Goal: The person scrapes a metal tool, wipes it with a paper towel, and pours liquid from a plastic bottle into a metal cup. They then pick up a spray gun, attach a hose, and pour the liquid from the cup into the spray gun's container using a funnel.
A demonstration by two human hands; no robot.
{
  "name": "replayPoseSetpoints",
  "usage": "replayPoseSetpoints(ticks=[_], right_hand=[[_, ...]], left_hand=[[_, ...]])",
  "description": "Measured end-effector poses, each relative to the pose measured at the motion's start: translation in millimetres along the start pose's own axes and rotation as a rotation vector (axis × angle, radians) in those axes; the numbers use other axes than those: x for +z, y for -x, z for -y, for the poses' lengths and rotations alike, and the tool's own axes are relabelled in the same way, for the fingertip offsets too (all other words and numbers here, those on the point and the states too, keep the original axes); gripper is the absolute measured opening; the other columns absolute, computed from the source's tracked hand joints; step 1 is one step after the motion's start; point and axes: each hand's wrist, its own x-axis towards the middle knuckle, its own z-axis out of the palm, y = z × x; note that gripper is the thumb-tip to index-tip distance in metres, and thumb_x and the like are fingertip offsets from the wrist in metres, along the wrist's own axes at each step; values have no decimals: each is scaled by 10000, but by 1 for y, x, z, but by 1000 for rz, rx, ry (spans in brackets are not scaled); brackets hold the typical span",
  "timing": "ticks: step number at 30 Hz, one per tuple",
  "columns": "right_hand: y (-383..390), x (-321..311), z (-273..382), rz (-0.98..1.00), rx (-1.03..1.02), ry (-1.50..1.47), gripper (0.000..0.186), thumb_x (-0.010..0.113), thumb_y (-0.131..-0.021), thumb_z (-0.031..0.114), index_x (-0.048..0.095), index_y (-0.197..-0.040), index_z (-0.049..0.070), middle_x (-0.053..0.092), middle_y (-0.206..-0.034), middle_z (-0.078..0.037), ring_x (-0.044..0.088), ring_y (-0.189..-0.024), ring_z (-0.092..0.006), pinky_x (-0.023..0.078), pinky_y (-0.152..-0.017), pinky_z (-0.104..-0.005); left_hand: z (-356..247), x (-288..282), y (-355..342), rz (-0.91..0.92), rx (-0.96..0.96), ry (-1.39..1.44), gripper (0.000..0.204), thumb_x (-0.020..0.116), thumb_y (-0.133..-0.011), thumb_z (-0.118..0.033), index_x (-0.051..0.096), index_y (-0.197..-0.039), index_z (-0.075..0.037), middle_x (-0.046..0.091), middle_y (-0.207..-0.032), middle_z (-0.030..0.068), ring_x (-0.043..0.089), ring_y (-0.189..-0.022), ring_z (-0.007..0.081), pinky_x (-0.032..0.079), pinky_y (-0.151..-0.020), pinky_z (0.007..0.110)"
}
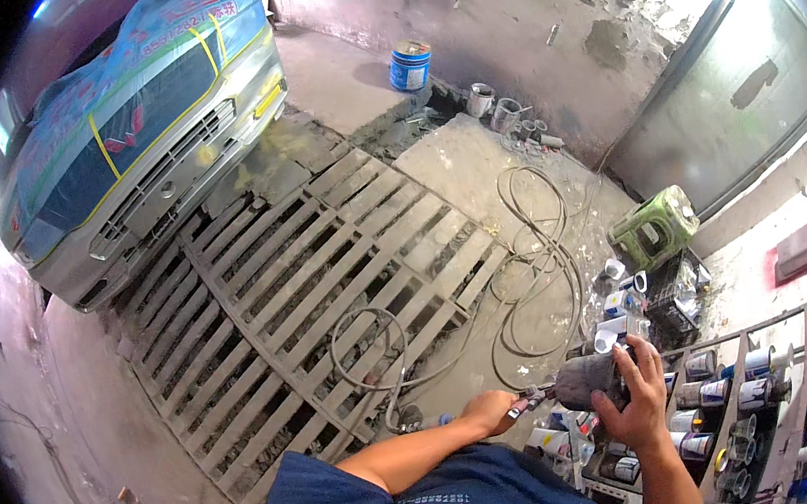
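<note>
My left hand is closed around the handle of a paint spray gun, low in the middle of the head view. Joined to the gun, or right against it, is a dark, paint-stained cup. My right hand grips this cup from the right, fingers over its far side and thumb on the near side. A small white piece shows by my right fingertips. What lies inside the cup is hidden.
A van front masked with blue film stands far left. Slatted floor grating has open gaps. A hose lies coiled on the floor. Paint cans crowd a metal rack at right, near a green jerrycan. A blue bucket stands by the wall.
</note>
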Motion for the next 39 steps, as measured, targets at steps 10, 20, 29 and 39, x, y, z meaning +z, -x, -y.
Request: replayPoseSetpoints(ticks=[10, 20, 29, 39], right_hand=[[51, 10, -11, -124, 227, 44, 577, 709, -698, 331, 573, -1175, 36, 504, -1211, -234, 485, -1113, -407, 393, -944, -477], [124, -7, -58, -90, 669, -53, 726, 668, -764, 433, 428, -1338, 60, 364, -1333, -223, 372, -1211, -411, 323, -1001, -502], [156, -57, -73, -75, 9, -13, 852, 738, -671, 498, 426, -1333, 61, 423, -1241, -236, 416, -1159, -409, 337, -1004, -493], [183, -76, -64, -51, 43, -5, 850, 671, -724, 567, 381, -1390, 125, 352, -1350, -235, 339, -1254, -426, 272, -1030, -536]], left_hand=[[29, 70, -10, -29, 118, -173, 277, 521, -842, -311, 642, -767, -72, 625, -779, 208, 597, -727, 436, 463, -607, 490], [-25, 129, -4, -102, 119, -160, 341, 494, -881, -379, 630, -797, -77, 611, -790, 222, 572, -779, 454, 441, -638, 523], [-36, 157, 0, -256, 365, -103, 162, 545, -809, -204, 582, -743, -61, 579, -715, 196, 564, -706, 417, 435, -594, 482], [-47, 179, 16, -261, 578, 58, 120, 558, -782, -98, 628, -850, -26, 597, -739, 180, 586, -727, 396, 466, -644, 401]])
